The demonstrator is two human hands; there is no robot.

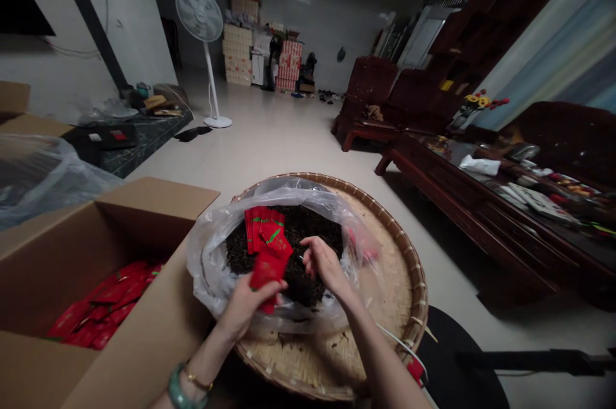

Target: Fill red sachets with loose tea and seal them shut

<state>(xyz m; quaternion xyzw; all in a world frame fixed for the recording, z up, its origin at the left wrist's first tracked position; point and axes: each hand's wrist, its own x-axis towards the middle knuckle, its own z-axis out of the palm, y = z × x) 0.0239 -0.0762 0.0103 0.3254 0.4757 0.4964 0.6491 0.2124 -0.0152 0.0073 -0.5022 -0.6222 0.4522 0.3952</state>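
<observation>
A red packet (267,268) is gripped in my left hand (253,300), held upright over the near side of a clear plastic bag (212,248). The bag is open and full of dark, dry, leafy material (312,223) that looks like loose tea. Several red packets with green marks (264,226) lie on the leaves behind the held one. My right hand (321,262) is just right of the packet, above the leaves, with its fingers curled. Something small and shiny shows at its fingertips, too little visible to name. The bag rests on a round woven bamboo tray (394,280).
At the left stands an open cardboard box (144,203) with many red packets (108,306) inside. A white standing fan (212,81) is farther back. A dark wooden table (443,197) holds clutter at the right. A black round base (457,357) sits beside the tray.
</observation>
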